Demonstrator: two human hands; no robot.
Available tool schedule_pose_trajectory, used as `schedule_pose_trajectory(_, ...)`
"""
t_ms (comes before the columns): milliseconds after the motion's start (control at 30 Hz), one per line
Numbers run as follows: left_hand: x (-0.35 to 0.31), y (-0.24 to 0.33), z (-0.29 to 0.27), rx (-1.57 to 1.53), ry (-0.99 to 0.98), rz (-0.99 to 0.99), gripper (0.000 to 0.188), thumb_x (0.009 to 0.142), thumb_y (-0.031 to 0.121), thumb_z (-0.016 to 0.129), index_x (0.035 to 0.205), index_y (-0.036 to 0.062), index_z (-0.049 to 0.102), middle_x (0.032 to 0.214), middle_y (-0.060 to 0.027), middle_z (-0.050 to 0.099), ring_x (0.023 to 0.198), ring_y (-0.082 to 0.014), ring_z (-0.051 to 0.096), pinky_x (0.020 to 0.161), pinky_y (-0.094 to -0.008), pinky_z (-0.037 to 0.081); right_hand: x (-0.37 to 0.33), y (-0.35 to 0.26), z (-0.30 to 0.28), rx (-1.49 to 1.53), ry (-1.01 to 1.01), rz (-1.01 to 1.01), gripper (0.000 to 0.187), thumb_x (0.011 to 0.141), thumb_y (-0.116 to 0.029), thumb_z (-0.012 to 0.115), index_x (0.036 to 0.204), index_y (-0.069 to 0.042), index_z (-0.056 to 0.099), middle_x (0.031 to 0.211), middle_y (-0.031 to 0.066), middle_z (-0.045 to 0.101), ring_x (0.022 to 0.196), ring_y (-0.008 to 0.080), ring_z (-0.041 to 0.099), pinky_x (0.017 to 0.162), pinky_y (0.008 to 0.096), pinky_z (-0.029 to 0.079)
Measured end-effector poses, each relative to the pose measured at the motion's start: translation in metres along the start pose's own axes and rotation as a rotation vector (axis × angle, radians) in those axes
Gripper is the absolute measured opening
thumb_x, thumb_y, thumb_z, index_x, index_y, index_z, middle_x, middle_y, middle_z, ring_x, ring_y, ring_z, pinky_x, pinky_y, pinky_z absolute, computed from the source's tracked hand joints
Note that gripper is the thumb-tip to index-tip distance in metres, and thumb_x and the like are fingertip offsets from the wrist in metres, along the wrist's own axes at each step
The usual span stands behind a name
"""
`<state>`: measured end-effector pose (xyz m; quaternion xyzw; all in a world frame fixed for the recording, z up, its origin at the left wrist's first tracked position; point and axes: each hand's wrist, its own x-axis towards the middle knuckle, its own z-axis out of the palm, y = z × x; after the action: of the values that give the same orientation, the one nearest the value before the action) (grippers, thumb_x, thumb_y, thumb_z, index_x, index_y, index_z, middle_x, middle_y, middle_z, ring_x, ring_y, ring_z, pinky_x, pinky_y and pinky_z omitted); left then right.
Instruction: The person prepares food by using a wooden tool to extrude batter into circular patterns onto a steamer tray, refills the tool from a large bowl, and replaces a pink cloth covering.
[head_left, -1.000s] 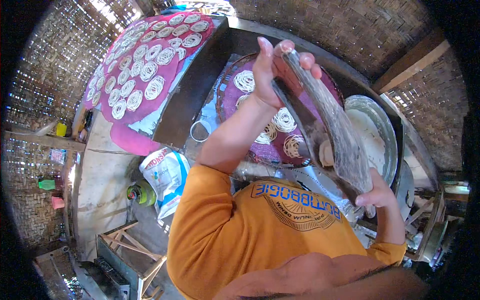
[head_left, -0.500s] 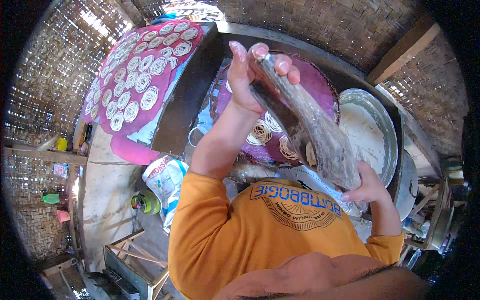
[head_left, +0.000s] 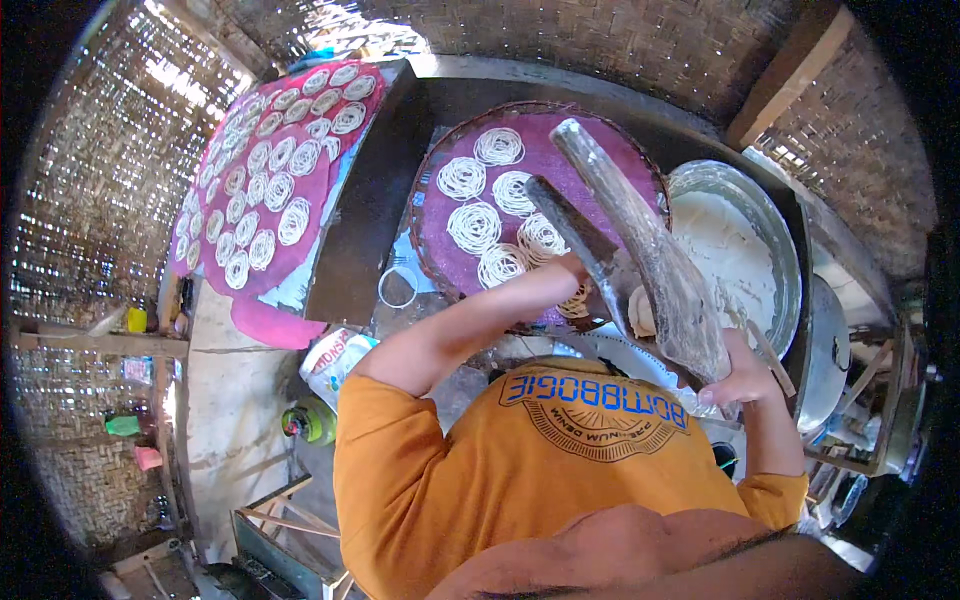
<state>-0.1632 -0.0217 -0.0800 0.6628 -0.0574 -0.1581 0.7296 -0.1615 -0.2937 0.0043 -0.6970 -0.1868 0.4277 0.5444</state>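
The press [head_left: 680,300], its two handles spread with a dough lump [head_left: 642,312] between them, is held over the near right edge of the tray [head_left: 635,175]; the right hand [head_left: 738,374] grasps its lower end, but the left hand [head_left: 572,265] is mostly hidden, so its grip cannot be determined. A slackened right-hand hold could tip the press onto the noodle nests [head_left: 475,228]; the basin [head_left: 768,210] restricts clearance rightward.

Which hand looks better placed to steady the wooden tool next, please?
Probably the right hand: it grips the near end of the wooden tool, while the left hand is mostly hidden behind it, its hold unclear.
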Motion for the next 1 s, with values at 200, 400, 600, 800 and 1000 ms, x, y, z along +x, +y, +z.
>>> schedule_pose_trajectory(200, -0.007, -0.039, -0.007, 0.021, -0.004, -0.098, 0.059, 0.084, 0.053, 0.037, 0.111, 0.0013, 0.046, 0.098, -0.0104, 0.056, 0.091, -0.0197, 0.052, 0.077, -0.0341, 0.042, 0.007, 0.004, -0.002, -0.096, -0.06, -0.053, 0.071, 0.045, -0.03, 0.075, 0.103, 0.003, 0.052, 0.087, 0.0077, 0.058, 0.079, 0.0167, 0.056, 0.069, 0.0274, 0.045)
schedule_pose_trajectory(400, -0.013, -0.047, -0.013, -0.037, 0.071, -0.066, 0.05, 0.086, 0.049, 0.036, 0.105, 0.0062, 0.054, 0.103, -0.0097, 0.052, 0.093, -0.023, 0.048, 0.08, -0.0358, 0.038, 0.01, -0.001, -0.004, -0.099, 0.05, -0.11, 0.069, 0.049, -0.031, 0.074, 0.106, 0.002, 0.052, 0.09, 0.0061, 0.058, 0.081, 0.0154, 0.054, 0.075, 0.0272, 0.042)
schedule_pose_trajectory(600, -0.027, -0.005, -0.009, 1.315, 0.162, 0.262, 0.053, 0.081, 0.049, 0.04, 0.113, 0.0086, 0.049, 0.121, -0.013, 0.036, 0.099, -0.032, 0.037, 0.087, -0.0441, 0.026, 0.006, 0.005, -0.014, 0.116, 0.153, -0.1, 0.068, 0.048, -0.03, 0.074, 0.103, 0.002, 0.052, 0.087, 0.007, 0.057, 0.075, 0.0139, 0.055, 0.068, 0.0261, 0.045)
schedule_pose_trajectory(800, -0.047, 0.013, -0.051, 1.229, 0.747, 0.444, 0.057, 0.072, 0.019, 0.062, 0.12, -0.0003, 0.039, 0.123, -0.0167, 0.038, 0.113, -0.0321, 0.033, 0.094, -0.0394, 0.026, -0.001, 0.005, -0.014, 0.269, 0.288, -0.204, 0.075, 0.046, -0.028, 0.073, 0.107, 0.007, 0.048, 0.089, 0.0101, 0.058, 0.074, 0.0165, 0.056, 0.065, 0.027, 0.047)
schedule_pose_trajectory(1000, -0.101, -0.052, -0.026, 0.249, 1.317, 0.313, 0.063, 0.079, 0.008, 0.055, 0.13, 0.0014, 0.018, 0.132, -0.017, 0.023, 0.12, -0.0263, 0.028, 0.098, -0.0364, 0.024, -0.006, 0.009, -0.019, 0.337, 0.443, -0.246, 0.078, 0.045, -0.033, 0.069, 0.107, 0.008, 0.046, 0.088, 0.0139, 0.058, 0.071, 0.0193, 0.058, 0.062, 0.0285, 0.048)
